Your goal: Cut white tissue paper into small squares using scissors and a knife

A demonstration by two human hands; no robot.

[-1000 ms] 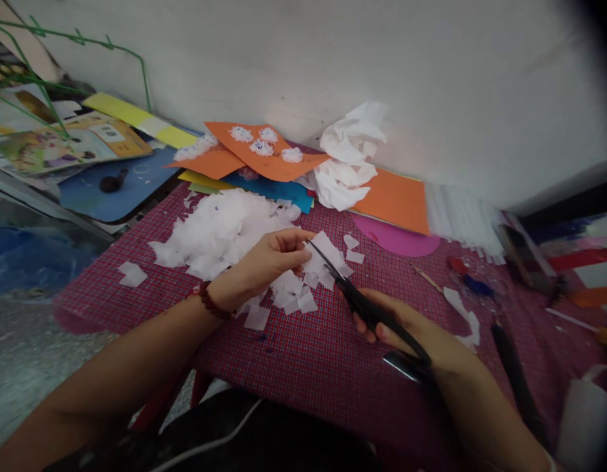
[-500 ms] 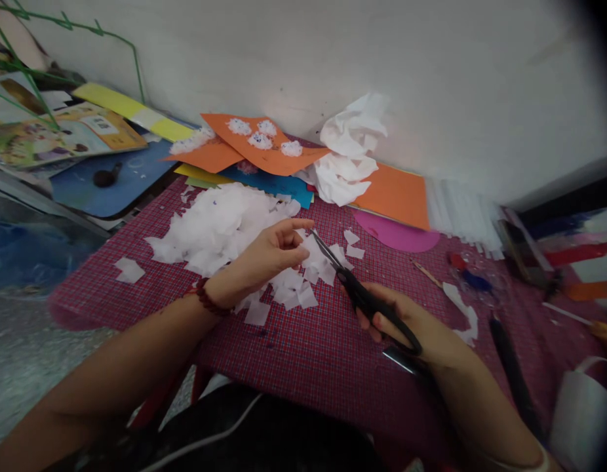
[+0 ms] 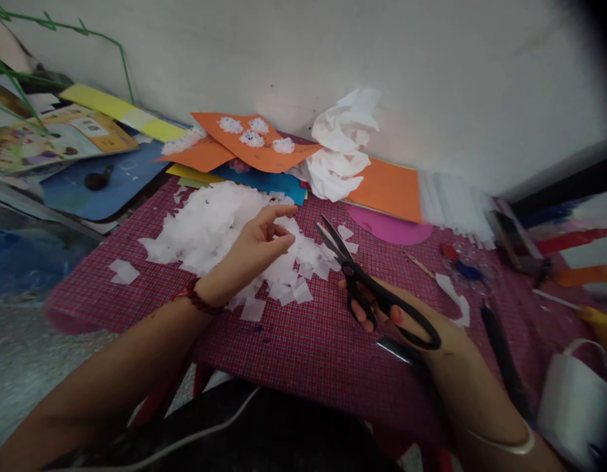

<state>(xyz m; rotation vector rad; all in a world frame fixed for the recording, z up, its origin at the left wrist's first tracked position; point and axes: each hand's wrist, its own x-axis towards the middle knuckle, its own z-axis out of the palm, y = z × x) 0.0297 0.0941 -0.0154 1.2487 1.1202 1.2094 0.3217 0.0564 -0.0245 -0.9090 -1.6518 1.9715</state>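
Note:
My right hand (image 3: 382,308) grips black-handled scissors (image 3: 350,267), their blades parted and pointing up and to the left. My left hand (image 3: 264,239) is raised over a heap of cut white paper pieces (image 3: 205,223). Its index finger and thumb are apart, the other fingers are curled in, and nothing shows between them. A gap lies between the fingertips and the scissor blades. Small paper squares (image 3: 296,288) are scattered below the left hand on the red checked tablecloth (image 3: 293,354).
Orange sheets (image 3: 264,157) with white tufts and crumpled white paper (image 3: 333,174) lie against the wall. A pencil (image 3: 417,263), a paper strip (image 3: 453,298) and a white mug (image 3: 573,393) are at right. Books (image 3: 62,137) sit at left.
The scissor blades have spread apart, and the right hand has turned slightly. My left hand has drawn back a little to the left, away from the blade tips.

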